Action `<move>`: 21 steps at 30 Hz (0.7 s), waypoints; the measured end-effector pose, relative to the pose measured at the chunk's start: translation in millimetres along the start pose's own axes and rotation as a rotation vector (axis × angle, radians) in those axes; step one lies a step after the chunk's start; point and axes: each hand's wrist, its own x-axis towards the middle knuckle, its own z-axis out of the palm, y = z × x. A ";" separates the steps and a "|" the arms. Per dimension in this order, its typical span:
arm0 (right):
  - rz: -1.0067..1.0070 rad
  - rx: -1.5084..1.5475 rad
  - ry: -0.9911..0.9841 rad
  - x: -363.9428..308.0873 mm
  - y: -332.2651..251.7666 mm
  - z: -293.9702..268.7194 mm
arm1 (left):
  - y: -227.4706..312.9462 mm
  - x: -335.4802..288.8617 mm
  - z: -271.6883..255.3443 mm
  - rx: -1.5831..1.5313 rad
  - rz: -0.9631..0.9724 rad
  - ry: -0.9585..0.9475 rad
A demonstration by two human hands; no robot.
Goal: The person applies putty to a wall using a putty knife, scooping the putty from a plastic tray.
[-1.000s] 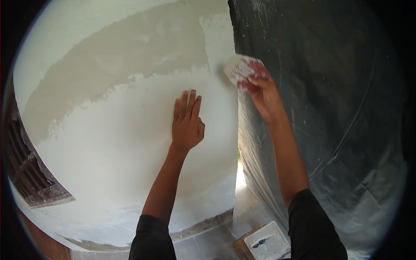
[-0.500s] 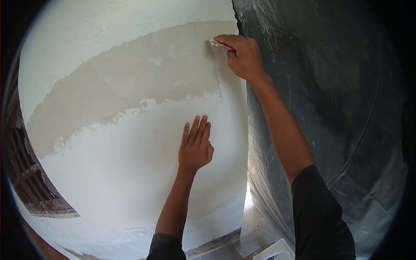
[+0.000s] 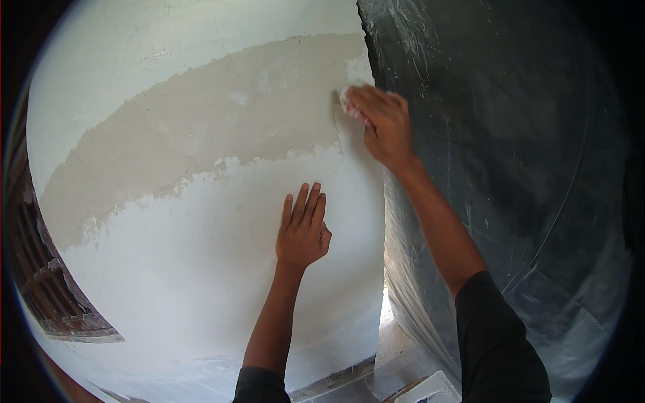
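Observation:
A white wall (image 3: 201, 269) fills the left and middle, crossed by a broad grey-beige patch (image 3: 201, 114) with ragged edges. My right hand (image 3: 388, 124) is closed on a small, flat, pinkish putty spreader (image 3: 349, 104) smeared with white. Its edge meets the wall at the right end of the patch; motion blurs it, and the fingers hide most of it. Just above it, a lighter strip (image 3: 359, 68) shows by the wall's edge. Lower down, my left hand (image 3: 302, 232) lies flat on the white wall below the patch, fingers stretched out, holding nothing.
Dark plastic sheeting (image 3: 510, 134) hangs along the wall's right edge, close to my right arm. A brown slatted opening (image 3: 50, 275) sits at the far left. Low at the right, a pale flat object (image 3: 430, 389) lies near the floor, partly cut off by the frame.
My right hand has moved down along the wall's right edge with the putty spreader. A lighter strip now shows where the hand was. The left hand stays in place.

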 end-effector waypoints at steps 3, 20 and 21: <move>-0.009 0.009 0.086 42.8 27.4 5.7 | 0.9 0.4 0.9 -0.005 0.000 -0.002; 0.028 0.032 0.036 15.9 50.3 10.8 | -1.9 -1.9 1.4 -0.007 -0.008 -0.018; 0.022 0.073 0.072 31.6 56.5 10.5 | 0.7 -0.4 0.4 -0.011 -0.003 -0.013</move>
